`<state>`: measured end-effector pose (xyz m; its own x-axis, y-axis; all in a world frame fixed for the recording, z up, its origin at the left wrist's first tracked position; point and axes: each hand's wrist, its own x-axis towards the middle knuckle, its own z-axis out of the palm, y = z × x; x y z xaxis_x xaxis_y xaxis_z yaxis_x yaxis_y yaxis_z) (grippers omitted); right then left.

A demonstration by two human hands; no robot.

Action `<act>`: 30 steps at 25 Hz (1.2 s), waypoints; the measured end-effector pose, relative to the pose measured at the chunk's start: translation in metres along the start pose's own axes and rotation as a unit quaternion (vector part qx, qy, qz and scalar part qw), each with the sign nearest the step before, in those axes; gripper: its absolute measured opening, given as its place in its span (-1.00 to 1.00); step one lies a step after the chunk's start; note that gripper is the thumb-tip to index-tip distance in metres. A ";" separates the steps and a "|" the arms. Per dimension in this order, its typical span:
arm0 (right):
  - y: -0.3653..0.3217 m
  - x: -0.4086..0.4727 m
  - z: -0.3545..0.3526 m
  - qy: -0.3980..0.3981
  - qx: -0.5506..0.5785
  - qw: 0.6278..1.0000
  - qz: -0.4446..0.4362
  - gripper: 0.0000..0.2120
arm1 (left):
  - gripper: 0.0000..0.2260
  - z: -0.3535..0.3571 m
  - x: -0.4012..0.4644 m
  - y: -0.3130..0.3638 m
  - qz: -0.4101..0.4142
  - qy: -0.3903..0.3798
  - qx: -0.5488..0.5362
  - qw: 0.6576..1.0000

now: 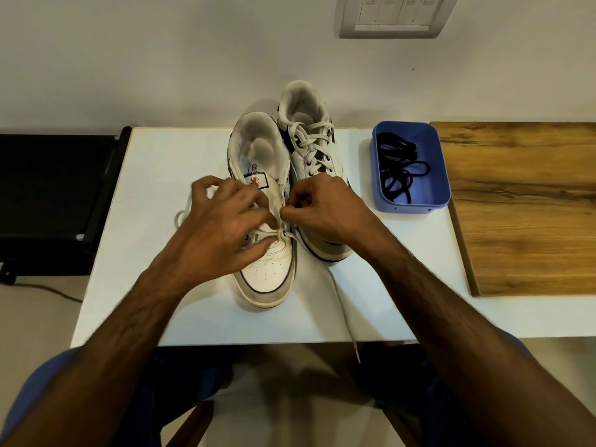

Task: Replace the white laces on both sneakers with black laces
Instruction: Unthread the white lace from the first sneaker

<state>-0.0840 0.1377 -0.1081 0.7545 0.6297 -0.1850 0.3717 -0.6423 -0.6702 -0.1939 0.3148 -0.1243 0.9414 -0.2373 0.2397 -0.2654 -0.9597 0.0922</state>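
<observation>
Fingers (292,206) of my right hand (325,211) are curled in and pinching the white lace (342,304) right at the eyelet row of the near sneaker (264,253), while my left hand (222,227) lies across the tongue and vamp with its fingers loosely bent and partly spread, pressing the shoe down; whether any of them also holds a strand I cannot tell, since the hand covers that spot. I judge the split is deliberate: one hand steadies the shoe so it does not slide on the white counter (154,188) while the other draws the lace out of its holes. One free end of that lace trails forward past the toe and hangs over the counter's front edge, and a loop of it shows beside my left hand, so this shoe looks partly unthreaded. The far sneaker (311,146) stands touching the first, just behind and to its right, with its white lacing fully crossed and untouched. The black laces (400,169) lie in a loose tangle inside the blue plastic tray (442,188) off to the right, near the shoes but apart from them, kept within reach for rethreading. A wooden board (522,204) lies just beside the tray, and a switch plate (393,14) sits on the wall above. By my reading the job is at its early stage, with no black lace yet in either shoe.
</observation>
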 end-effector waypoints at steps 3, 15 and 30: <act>0.000 0.000 0.000 0.002 -0.001 1.000 0.000 -0.77 | -0.77 0.004 0.003 0.000 0.019 0.011 0.018 1.000; 0.003 0.003 0.002 0.007 -0.003 1.000 -0.008 -0.78 | -0.77 0.004 0.001 0.000 0.007 0.008 -0.002 1.000; 0.005 0.004 0.003 0.005 -0.003 1.000 -0.015 -0.78 | -0.84 0.000 -0.001 -0.008 0.005 0.025 0.022 0.999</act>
<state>-0.0812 0.1386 -0.1143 0.7492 0.6433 -0.1576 0.3972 -0.6268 -0.6703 -0.1927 0.3227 -0.1249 0.9270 -0.2391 0.2888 -0.2631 -0.9636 0.0466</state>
